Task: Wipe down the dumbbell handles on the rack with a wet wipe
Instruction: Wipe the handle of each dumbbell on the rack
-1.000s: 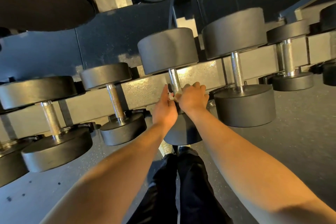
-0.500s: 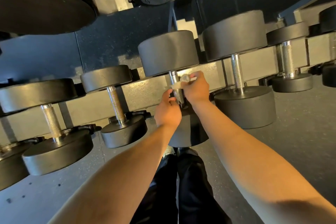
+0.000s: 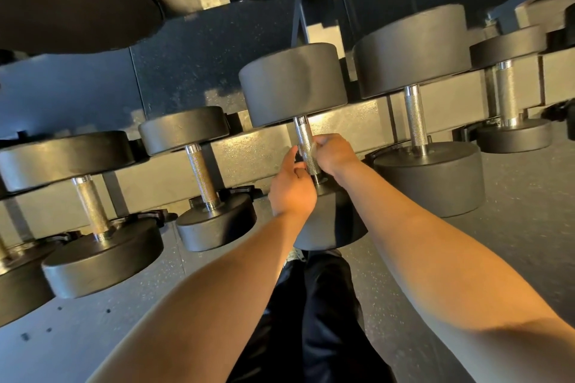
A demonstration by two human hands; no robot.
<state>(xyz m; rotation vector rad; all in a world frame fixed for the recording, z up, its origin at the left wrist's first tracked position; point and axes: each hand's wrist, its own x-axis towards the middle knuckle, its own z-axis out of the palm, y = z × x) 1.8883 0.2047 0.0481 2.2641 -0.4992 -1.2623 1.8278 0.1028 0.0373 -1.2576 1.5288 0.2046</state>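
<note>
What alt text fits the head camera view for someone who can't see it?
A person's right hand grips the chrome handle of a black dumbbell on a gym rack, while the left hand touches the handle from the left. More black dumbbells sit on either side.

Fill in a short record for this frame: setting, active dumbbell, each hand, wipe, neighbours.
setting: dumbbell rack, viewed from above
active item: handle of the middle dumbbell
right hand: fingers curled round the handle from the right
left hand: at the handle's lower end, one finger stretched toward it; grip unclear
wet wipe: not plainly visible, possibly hidden by the hands
neighbours: left neighbour and right neighbour untouched
</note>
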